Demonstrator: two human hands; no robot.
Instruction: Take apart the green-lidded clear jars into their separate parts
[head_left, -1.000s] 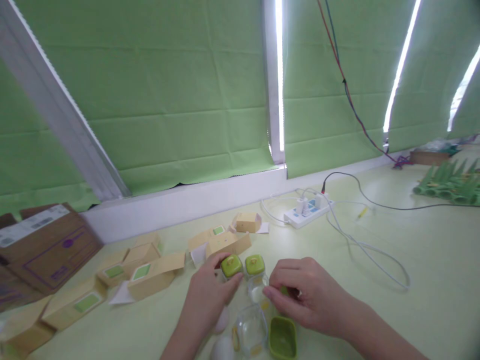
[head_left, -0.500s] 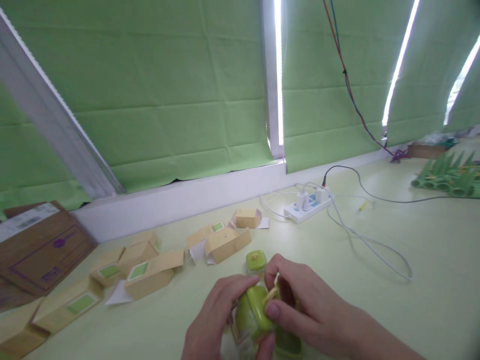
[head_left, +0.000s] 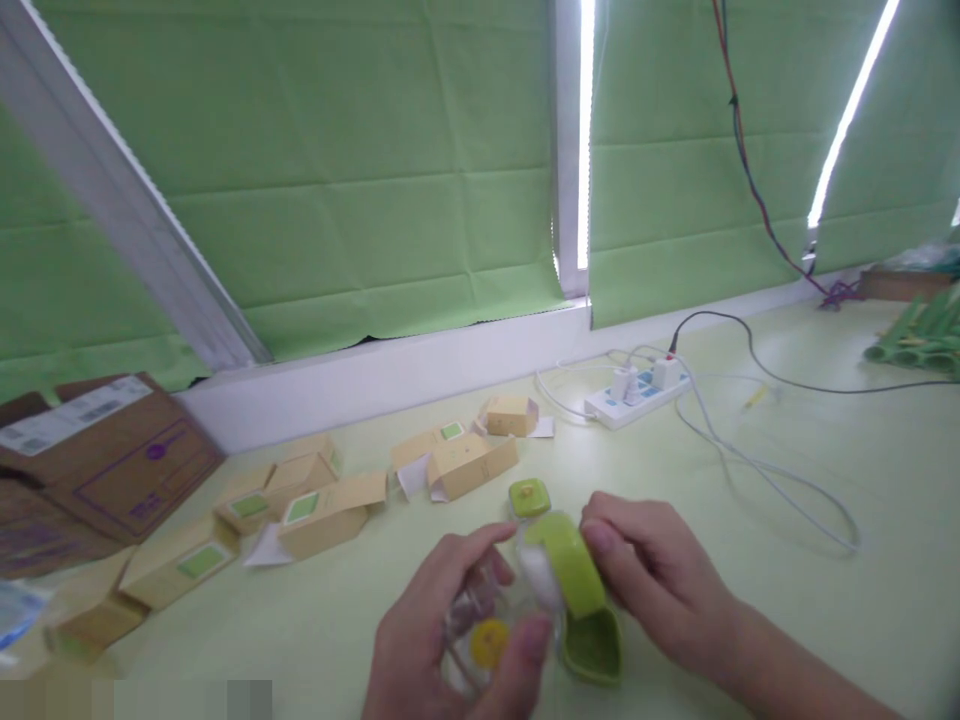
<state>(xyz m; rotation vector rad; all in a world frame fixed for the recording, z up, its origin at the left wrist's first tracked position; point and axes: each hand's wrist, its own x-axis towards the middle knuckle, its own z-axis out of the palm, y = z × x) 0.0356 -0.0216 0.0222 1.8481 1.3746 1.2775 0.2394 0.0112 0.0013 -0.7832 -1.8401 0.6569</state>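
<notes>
My left hand (head_left: 450,630) curls around a clear container (head_left: 465,610), through which a round yellow piece (head_left: 489,643) shows. The thumb and fingers of my right hand (head_left: 660,580) pinch the edge of a green lid (head_left: 574,560), tilted on its side just right of the container. White shows on the lid's inner side. Under the lid, a hollow green piece (head_left: 592,648) rests on the table. Just behind my hands stands a small clear jar with a green lid (head_left: 529,496), a little knob on top.
Several tan paper boxes (head_left: 334,515) lie in a row at left and centre, some with flaps open. A brown carton (head_left: 142,470) leans at the far left. Behind right are a power strip (head_left: 637,395) and a looping white cable (head_left: 780,475). Green tubes (head_left: 915,340) lie far right.
The green lid has come off the clear container and moved right in my right hand. The yellow piece has come into sight. The view has shifted slightly.
</notes>
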